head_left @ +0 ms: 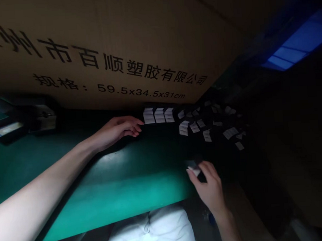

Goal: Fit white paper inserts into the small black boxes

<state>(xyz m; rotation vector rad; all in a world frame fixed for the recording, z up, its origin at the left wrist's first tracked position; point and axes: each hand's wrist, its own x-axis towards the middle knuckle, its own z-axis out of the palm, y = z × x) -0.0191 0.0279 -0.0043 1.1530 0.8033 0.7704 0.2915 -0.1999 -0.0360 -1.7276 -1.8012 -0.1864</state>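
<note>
Three small white folded pieces (148, 116) stand side by side against the foot of a large cardboard box. My left hand (123, 128) rests beside the left end of this row, its fingers loosely extended; the index fingertip is at or very near the leftmost piece. My right hand (210, 181) is above the right front part of the green table, pinching a small white piece (194, 170) between thumb and fingers. That piece is slightly blurred, and the fingers partly cover it. Several similar loose white pieces (207, 135) lie scattered to the right of the row.
The printed cardboard box (134, 38) rises along the back of the green tabletop (122, 195). Dark open containers (16, 124) sit at the left. A blue bin-like object (295, 43) shows at upper right. The table's front edge runs above my lap; the right side is very dark.
</note>
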